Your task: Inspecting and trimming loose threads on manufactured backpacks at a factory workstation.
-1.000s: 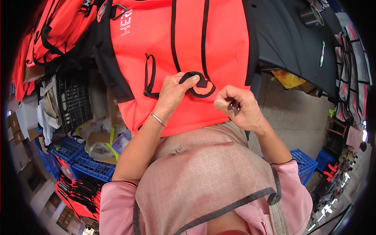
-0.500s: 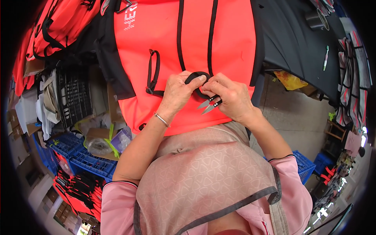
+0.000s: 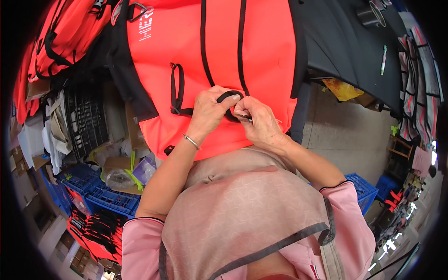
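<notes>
A bright coral-red bag [image 3: 268, 51] with black side panels and two black stripes lies spread before me, its near end at my apron. My left hand [image 3: 206, 112] is closed on a curled black strap [image 3: 224, 99], thumb pressed on top. Close against it, my right hand [image 3: 262, 122] is closed round small thread snips [image 3: 244, 118]; only a dark part of them shows, and the blades are mostly hidden by the fingers. The fingertips of my right hand are at the strap's edge. Left of my hands, a thin black buckled strap [image 3: 173, 95] lies on the bag.
At right, a dark-covered table [image 3: 345, 51] bears a metal cup [image 3: 371, 16] and a toothbrush [image 3: 383, 60]. Blue crates [image 3: 112, 198] and a black crate [image 3: 86, 116] stand at left. More red bags [image 3: 77, 32] are piled at the far left. Striped pieces [image 3: 420, 79] hang far right.
The snips have turned in my right hand, so their blades no longer stick out toward me. My right hand has rolled inward over the strap. The whole view has shifted slightly.
</notes>
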### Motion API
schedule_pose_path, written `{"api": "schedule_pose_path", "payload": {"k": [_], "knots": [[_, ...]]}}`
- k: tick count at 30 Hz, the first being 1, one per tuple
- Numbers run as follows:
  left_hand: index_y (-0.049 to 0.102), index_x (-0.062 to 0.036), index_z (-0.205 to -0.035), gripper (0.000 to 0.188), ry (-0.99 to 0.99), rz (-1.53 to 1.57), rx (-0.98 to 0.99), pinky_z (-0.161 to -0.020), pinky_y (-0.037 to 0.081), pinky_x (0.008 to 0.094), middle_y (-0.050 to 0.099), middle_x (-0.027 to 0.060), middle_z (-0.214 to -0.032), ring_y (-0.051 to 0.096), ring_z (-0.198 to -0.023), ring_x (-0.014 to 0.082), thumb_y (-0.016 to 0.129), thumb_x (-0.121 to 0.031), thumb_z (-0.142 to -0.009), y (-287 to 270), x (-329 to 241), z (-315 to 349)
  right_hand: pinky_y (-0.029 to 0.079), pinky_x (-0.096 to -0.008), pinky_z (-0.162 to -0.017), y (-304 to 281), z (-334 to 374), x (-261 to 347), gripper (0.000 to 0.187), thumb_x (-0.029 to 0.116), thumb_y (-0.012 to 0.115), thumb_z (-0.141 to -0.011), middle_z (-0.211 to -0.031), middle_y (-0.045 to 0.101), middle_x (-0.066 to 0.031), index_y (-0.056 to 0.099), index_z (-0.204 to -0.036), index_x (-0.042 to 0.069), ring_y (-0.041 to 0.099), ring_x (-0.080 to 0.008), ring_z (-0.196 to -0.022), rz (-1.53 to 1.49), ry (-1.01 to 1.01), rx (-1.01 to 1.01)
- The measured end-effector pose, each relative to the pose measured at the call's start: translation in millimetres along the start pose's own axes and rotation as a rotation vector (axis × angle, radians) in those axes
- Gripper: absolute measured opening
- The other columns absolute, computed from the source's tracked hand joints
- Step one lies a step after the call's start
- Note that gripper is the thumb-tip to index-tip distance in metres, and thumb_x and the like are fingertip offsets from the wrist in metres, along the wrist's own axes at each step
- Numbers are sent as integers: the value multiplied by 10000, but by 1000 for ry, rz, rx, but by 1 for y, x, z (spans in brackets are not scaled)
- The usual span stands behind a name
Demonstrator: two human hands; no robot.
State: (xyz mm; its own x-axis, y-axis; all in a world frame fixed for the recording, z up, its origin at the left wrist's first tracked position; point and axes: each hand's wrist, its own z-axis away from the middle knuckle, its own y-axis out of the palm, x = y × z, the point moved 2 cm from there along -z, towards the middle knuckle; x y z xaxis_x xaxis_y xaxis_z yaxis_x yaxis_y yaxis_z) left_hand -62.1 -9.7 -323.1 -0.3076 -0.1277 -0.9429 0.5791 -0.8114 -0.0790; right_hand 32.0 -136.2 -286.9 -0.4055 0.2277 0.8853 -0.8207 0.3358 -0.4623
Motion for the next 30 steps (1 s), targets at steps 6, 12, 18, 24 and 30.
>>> {"api": "schedule_pose_path", "payload": {"k": [6, 12, 18, 24, 30], "knots": [[743, 6, -901, 228, -71, 10, 55, -736, 453, 274, 642, 41, -865, 575, -804, 111, 719, -218, -871, -5, -8, 3, 383, -250, -588, -44, 6, 23, 102, -99, 552, -852, -740, 509, -22, 607, -829, -17, 467, -86, -671, -240, 3, 123], [722, 16, -941, 244, -182, 82, 93, -765, 443, 267, 618, 34, -920, 550, -830, 101, 690, -223, -904, -6, -12, 7, 453, -289, -618, -67, -4, 13, 127, 52, 748, -837, -771, 603, -66, 634, -842, -5, 565, -143, -675, 16, 194, -127], [708, 46, -926, 198, 96, -69, 155, -861, 467, 288, 648, 59, -1075, 594, -968, 140, 698, -147, -880, -3, -21, 27, 498, -274, -683, -59, -4, -2, 122, 29, 733, -844, -804, 626, -65, 629, -888, -17, 592, -112, -722, -125, 251, -135], [725, -6, -869, 142, 471, -382, 166, -1005, 455, 414, 649, 94, -1192, 586, -1163, 299, 772, -47, -742, 3, -30, 41, 504, -263, -701, -69, 4, -7, 106, 5, 724, -839, -819, 636, -64, 639, -899, -15, 604, -107, -742, -165, 325, -163], [740, -21, -870, 159, 609, -484, 117, -1040, 434, 483, 667, 100, -1169, 588, -1173, 322, 787, -35, -719, 7, -32, 42, 469, -231, -735, -72, 16, -6, 37, 11, 660, -885, -865, 593, -11, 650, -911, -14, 566, -65, -794, -146, 293, -76]]}}
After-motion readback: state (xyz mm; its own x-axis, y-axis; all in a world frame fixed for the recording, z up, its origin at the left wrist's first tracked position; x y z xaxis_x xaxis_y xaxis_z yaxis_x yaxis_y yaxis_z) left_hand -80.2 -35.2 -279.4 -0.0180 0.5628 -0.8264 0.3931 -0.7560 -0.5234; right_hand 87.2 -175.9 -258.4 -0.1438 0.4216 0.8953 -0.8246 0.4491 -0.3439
